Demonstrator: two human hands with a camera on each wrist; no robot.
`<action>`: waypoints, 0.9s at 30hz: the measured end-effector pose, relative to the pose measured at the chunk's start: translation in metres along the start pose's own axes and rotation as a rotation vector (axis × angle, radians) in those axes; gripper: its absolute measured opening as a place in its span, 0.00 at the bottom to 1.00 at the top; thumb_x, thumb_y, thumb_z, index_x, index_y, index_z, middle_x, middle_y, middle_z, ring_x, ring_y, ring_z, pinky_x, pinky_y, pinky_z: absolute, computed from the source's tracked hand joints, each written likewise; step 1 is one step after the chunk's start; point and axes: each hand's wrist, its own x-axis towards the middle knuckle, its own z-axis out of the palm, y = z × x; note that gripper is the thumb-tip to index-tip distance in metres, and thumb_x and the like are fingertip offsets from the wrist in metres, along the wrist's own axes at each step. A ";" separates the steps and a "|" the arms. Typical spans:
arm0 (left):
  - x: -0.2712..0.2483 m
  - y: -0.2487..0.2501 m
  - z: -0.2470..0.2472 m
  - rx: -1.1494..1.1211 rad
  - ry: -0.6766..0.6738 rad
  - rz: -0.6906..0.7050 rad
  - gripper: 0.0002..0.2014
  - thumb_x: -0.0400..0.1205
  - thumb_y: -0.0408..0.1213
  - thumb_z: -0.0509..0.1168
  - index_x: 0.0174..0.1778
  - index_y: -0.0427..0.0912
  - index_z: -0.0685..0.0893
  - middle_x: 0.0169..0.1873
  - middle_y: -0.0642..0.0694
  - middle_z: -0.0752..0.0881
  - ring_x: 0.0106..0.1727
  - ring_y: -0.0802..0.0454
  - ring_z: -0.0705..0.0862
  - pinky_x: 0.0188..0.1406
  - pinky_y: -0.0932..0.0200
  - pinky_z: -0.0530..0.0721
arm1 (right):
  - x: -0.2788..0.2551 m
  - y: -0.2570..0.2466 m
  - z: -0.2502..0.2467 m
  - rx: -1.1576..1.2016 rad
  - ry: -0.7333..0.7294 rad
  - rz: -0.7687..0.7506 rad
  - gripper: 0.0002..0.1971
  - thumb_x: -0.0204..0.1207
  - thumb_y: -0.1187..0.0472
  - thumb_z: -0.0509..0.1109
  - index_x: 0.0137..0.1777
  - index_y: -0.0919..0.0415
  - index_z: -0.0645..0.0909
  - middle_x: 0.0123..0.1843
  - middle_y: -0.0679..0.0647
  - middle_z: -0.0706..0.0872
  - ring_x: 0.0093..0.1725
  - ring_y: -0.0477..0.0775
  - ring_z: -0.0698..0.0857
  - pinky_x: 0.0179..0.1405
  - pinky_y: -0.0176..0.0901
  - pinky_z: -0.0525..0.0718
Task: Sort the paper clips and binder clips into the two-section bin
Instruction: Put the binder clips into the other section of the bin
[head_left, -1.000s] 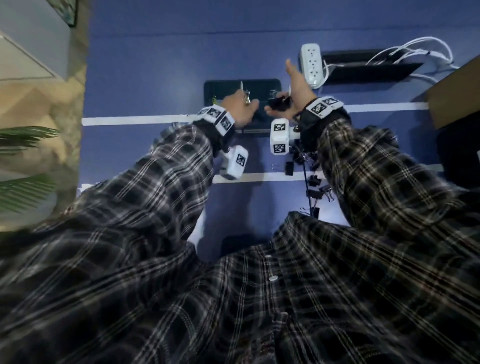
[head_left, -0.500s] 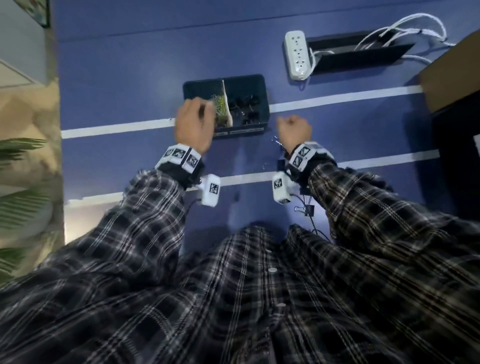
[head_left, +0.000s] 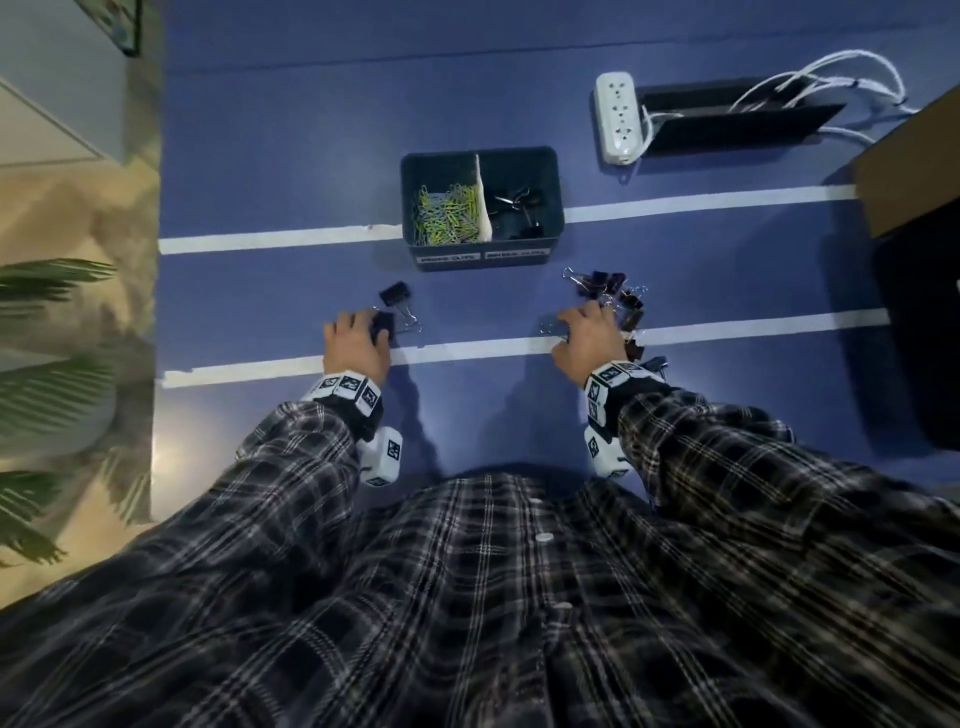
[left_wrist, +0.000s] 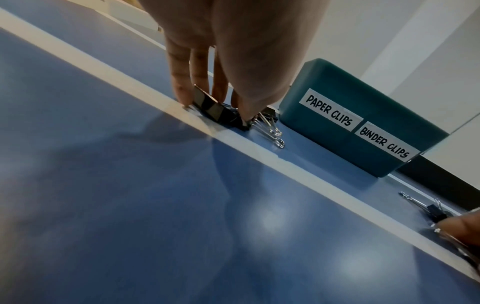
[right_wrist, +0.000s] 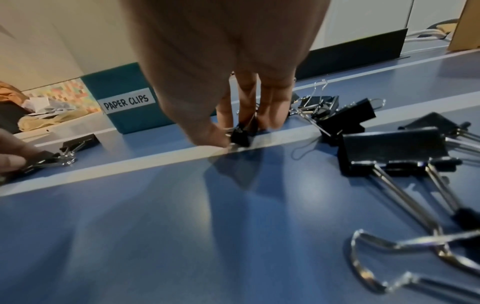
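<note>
Hands are both down on the blue tabletop (head_left: 291, 171), well apart. Left hand (head_left: 357, 347) pinches a black binder clip (left_wrist: 210, 107) between fingers and thumb right at the near white tape line (head_left: 467, 349), with another loose binder clip (head_left: 396, 295) just beyond it. Between the hands and further back sits the teal two-section bin (head_left: 483, 254), coloured paper clips (head_left: 447, 210) in its left half, black binder clips (head_left: 514, 208) in the right. Right hand (head_left: 589, 340) pinches a small black binder clip (right_wrist: 240, 134) on the same tape line, next to a scattered pile of binder clips (head_left: 613, 296). White power strip (head_left: 616, 124) lies far right.
</note>
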 end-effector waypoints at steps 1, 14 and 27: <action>-0.003 0.001 0.000 -0.012 0.013 -0.007 0.20 0.83 0.42 0.60 0.69 0.40 0.76 0.62 0.34 0.77 0.65 0.34 0.71 0.61 0.42 0.75 | 0.000 -0.001 -0.001 0.041 0.002 0.016 0.23 0.72 0.61 0.67 0.68 0.61 0.80 0.65 0.64 0.76 0.65 0.67 0.73 0.65 0.54 0.75; -0.026 -0.013 0.001 -0.063 -0.006 0.016 0.23 0.74 0.41 0.69 0.66 0.43 0.77 0.55 0.39 0.81 0.59 0.36 0.75 0.56 0.45 0.78 | 0.007 0.014 -0.043 0.296 0.170 0.402 0.14 0.75 0.50 0.63 0.48 0.59 0.82 0.51 0.61 0.87 0.54 0.67 0.83 0.50 0.49 0.79; -0.018 0.007 -0.009 0.001 -0.032 -0.088 0.12 0.82 0.31 0.56 0.59 0.32 0.75 0.60 0.31 0.75 0.57 0.30 0.78 0.54 0.39 0.77 | -0.034 0.070 -0.006 0.264 0.099 0.532 0.30 0.71 0.34 0.67 0.65 0.55 0.72 0.63 0.60 0.75 0.57 0.67 0.82 0.57 0.56 0.80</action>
